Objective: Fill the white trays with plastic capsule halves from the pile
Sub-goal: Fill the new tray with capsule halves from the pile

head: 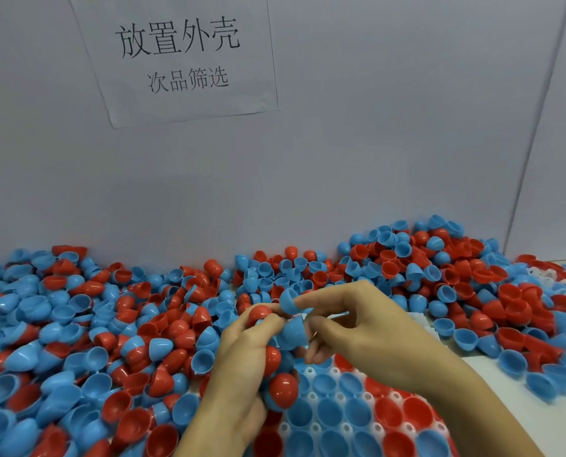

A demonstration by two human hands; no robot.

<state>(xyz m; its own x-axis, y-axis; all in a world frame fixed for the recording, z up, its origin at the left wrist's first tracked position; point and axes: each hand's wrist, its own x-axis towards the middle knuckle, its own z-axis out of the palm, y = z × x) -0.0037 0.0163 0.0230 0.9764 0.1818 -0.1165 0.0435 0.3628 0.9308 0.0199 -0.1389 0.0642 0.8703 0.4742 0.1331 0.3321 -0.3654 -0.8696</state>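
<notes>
A big pile of red and blue capsule halves (116, 324) covers the table from the left edge to the far right. In front of me lies a white tray (340, 397) whose cups hold blue and red halves, open side up. My left hand (242, 374) clutches a handful of red and blue halves (283, 389) just above the tray's left side. My right hand (367, 338) pinches a blue half (291, 334) at my left fingertips, and another blue half (288, 300) sits over its index fingertip.
A grey partition wall (373, 143) stands right behind the pile, with a paper sign (179, 57) taped to it. A second white tray (545, 275) pokes out from under the halves at far right. Bare tabletop (505, 407) shows at the right of the near tray.
</notes>
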